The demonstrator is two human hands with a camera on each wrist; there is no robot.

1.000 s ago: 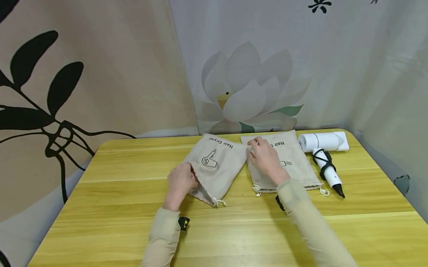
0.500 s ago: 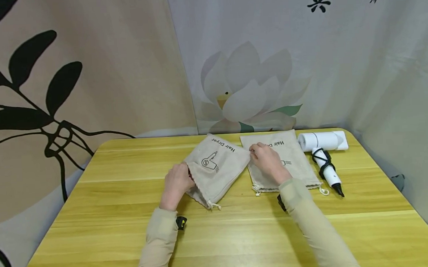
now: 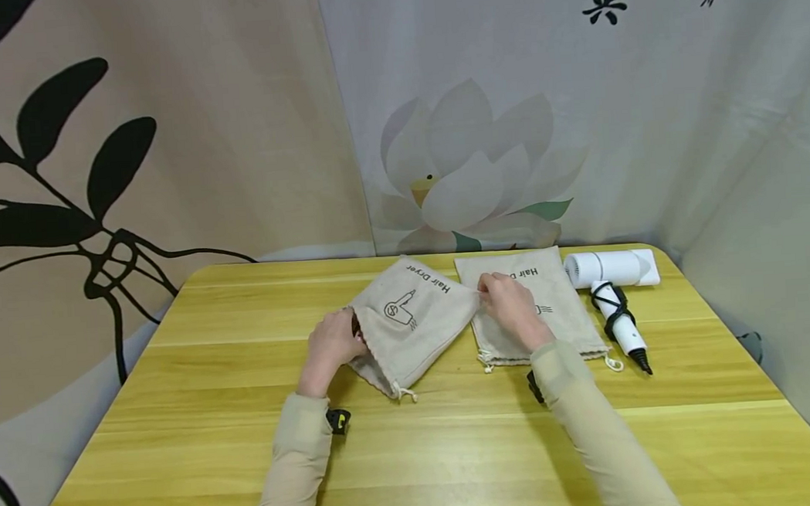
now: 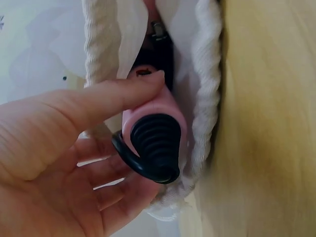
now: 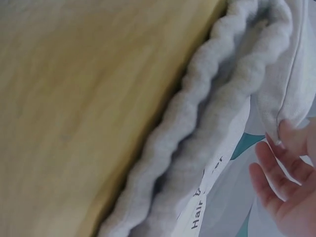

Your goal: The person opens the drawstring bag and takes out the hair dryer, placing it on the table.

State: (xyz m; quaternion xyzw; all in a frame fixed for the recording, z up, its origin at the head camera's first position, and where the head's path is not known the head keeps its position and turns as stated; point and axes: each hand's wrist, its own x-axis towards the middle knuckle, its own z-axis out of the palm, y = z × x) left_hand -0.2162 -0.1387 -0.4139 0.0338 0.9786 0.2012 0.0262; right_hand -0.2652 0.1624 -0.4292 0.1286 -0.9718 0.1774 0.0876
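A beige drawstring bag point(image 3: 426, 325) printed "Hair Dryer" lies tilted on the table, its mouth toward my left hand point(image 3: 331, 341). In the left wrist view, that hand grips the pink handle point(image 4: 154, 104) of what looks like a hair dryer inside the bag mouth. The thumb lies on top and fingers curl beneath. A black ribbed cord end point(image 4: 157, 140) with a hanging loop faces out; the rest is hidden by cloth. My right hand point(image 3: 513, 307) pinches the bag's far corner point(image 5: 286, 106) between thumb and fingers, above a second bag.
A second "Hair Dryer" drawstring bag point(image 3: 563, 328) lies flat under my right hand. To its right on the wooden table point(image 3: 418, 469) rests a white hair dryer point(image 3: 611, 269), its handle point(image 3: 621, 321) wrapped in black cord. A printed curtain point(image 3: 252, 138) hangs behind the table.
The left hand has drawn slightly left and the right hand slightly right and nearer, turning the bag a little and stretching it between them. The second bag and white hair dryer stay put.
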